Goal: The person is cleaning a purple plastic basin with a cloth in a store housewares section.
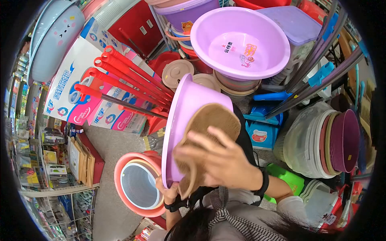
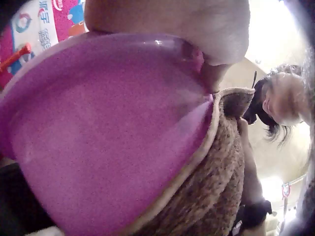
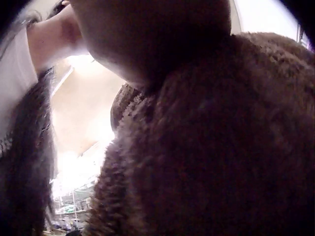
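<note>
A purple basin (image 1: 177, 108) stands tilted on its side in front of the body, its rim gripped low by the left hand (image 1: 168, 192). Against the basin's outer side lies a brown fuzzy cloth (image 1: 215, 116) with a pale edge. The right hand (image 1: 225, 160) rests on this cloth with its fingers spread, slightly blurred. In the left wrist view the basin (image 2: 103, 132) fills the middle and the cloth (image 2: 206, 182) hangs along its edge. Dark pile of the cloth (image 3: 206, 147) fills most of the right wrist view, under the hand.
Another purple basin (image 1: 241, 40) rests on stacked buckets ahead. Red-handled poles (image 1: 128, 76) lean at the left by printed boxes (image 1: 72, 80). An orange tub (image 1: 120, 176) stands on the floor below, and stacked bowls (image 1: 321, 140) sit at the right.
</note>
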The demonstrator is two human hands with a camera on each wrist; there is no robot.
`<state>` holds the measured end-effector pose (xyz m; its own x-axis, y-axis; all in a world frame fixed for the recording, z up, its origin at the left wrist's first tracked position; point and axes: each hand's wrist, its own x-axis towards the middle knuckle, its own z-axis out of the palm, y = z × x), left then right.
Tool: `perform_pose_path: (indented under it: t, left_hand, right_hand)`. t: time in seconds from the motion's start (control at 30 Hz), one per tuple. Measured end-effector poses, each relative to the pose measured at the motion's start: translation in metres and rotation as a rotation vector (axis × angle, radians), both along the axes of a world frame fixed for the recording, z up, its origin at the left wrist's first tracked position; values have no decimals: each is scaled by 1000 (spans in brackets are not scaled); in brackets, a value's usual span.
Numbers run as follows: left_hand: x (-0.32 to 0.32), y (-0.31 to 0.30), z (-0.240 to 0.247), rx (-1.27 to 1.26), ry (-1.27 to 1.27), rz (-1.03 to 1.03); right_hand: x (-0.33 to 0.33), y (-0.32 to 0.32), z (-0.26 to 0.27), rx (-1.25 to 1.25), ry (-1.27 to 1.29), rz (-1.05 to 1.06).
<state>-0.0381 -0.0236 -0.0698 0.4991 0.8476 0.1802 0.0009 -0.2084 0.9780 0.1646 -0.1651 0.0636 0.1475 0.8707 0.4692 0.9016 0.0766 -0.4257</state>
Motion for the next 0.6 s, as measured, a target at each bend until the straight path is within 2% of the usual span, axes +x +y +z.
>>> perform_pose_path:
  t: [0.03, 0.07, 0.1, 0.17, 0.2, 0.27, 0.33, 0.43, 0.5, 0.53, 0.6]
  left_hand:
    - [-2, 0, 0, -50, 54, 8]
    - [10, 0, 16, 89, -44, -63]
    - [12, 0, 18, 89, -44, -68]
    - [15, -1, 22, 107, -88, 5]
    - [21, -6, 42, -21, -77, -68]
    - [15, -1, 31, 24, -77, -61]
    - [11, 3, 22, 69, -77, -58]
    - [11, 5, 21, 159, -86, -190]
    - [16, 4, 28, 261, -76, -333]
    - [16, 5, 27, 284, -108, -420]
    - [18, 4, 30, 321, -97, -458]
  right_hand:
    - [10, -3, 5, 17, -2, -31]
    - [21, -7, 2, 91, 82, -67]
    - [30, -10, 7, 182, 156, -129]
    - [36, -13, 8, 355, 417, -294]
    - [37, -18, 12, 303, 522, -374]
    - [40, -22, 23, 248, 635, -509]
    - [43, -20, 23, 237, 636, -519]
    - [47, -12, 21, 234, 607, -477]
    - [53, -5, 11, 236, 405, -274]
    - [53, -2, 12, 139, 365, -251]
    - [54, -2, 12, 134, 355, -235]
